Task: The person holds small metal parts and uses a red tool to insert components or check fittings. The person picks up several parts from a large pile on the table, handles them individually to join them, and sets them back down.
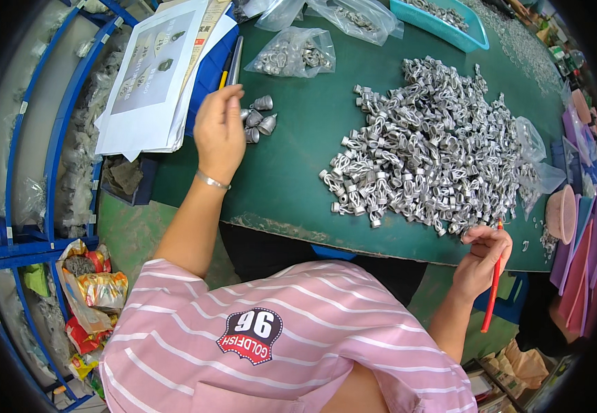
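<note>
My left hand [220, 134] is at the left part of the table, its fingers stretched out and no thing visible in it. Right beside it lie several small grey metal cups [268, 124], partly hidden by the fingers. At the table's front edge, my right hand [481, 265] is closed around a thin red stick-like tool [494, 292], which slants down past the palm. Its fingertips are next to a heap of small silvery metal pieces [422, 151] with caps and loops. Whether they also pinch one of these pieces, I cannot tell.
Papers [154, 82] rest over a blue tray [205, 86] at the left, with a silvery pen-like tool [236, 62] beside them. A plastic bag of metal parts [295, 54] and a turquoise tray [477, 36] are farther back. A pink bowl [561, 213] stands at the right.
</note>
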